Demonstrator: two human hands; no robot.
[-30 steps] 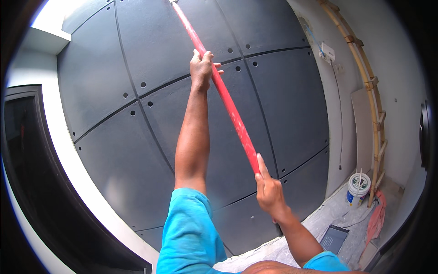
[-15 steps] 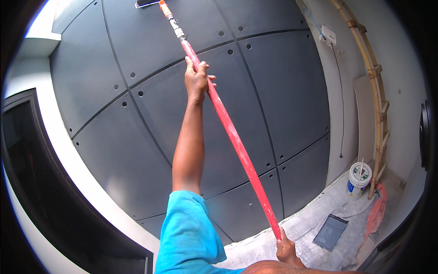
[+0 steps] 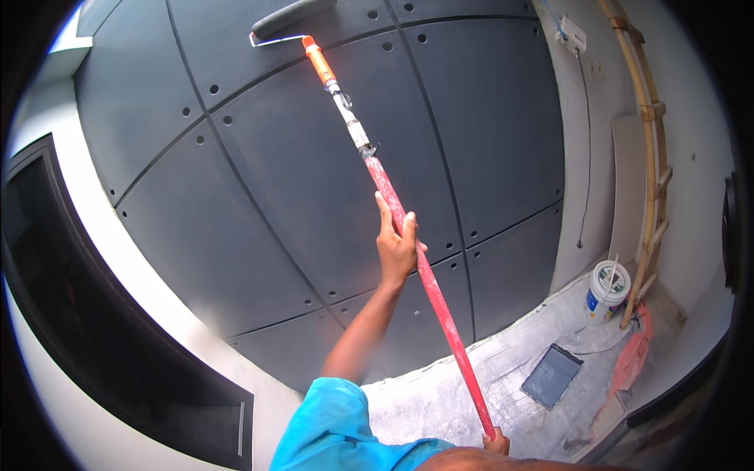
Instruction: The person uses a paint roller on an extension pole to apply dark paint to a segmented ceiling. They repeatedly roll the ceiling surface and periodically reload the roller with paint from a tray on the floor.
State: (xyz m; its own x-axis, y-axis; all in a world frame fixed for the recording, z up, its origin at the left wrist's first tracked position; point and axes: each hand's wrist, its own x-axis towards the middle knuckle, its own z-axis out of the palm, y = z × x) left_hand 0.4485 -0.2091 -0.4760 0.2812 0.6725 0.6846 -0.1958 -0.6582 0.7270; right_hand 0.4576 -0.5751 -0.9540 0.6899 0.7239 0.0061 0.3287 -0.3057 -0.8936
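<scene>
In the head view, the red pole [image 3: 444, 315] runs on a long slant, its lower end near the bottom edge right of center and its upper end pointing up and to the left, in front of the dark gray wall [image 3: 345, 235]. The roller sleeve [image 3: 292, 17] at its head lies roughly crosswise to that line, tilting up to the right, against the upper part of the wall; whether it presses there, I cannot tell.

The left grip [image 3: 397, 250] is closed loosely about the pole's upper part, one finger stretched along its left side and others curled over it, with a fingertip showing past the right edge. The right grip [image 3: 496, 443] is folded around the lower end; part of it is hidden.

The pole is straight and scuffed, with pale streaks near the top. Above it comes a whitish, bound-looking joint [image 3: 352, 122], then an orange handle [image 3: 320, 63] and a thin wire frame [image 3: 279, 41] bent toward the dark gray sleeve. A dark paint tray [image 3: 554, 377] lies on the covered floor [image 3: 440, 400], near a white bucket [image 3: 598, 302].
</scene>
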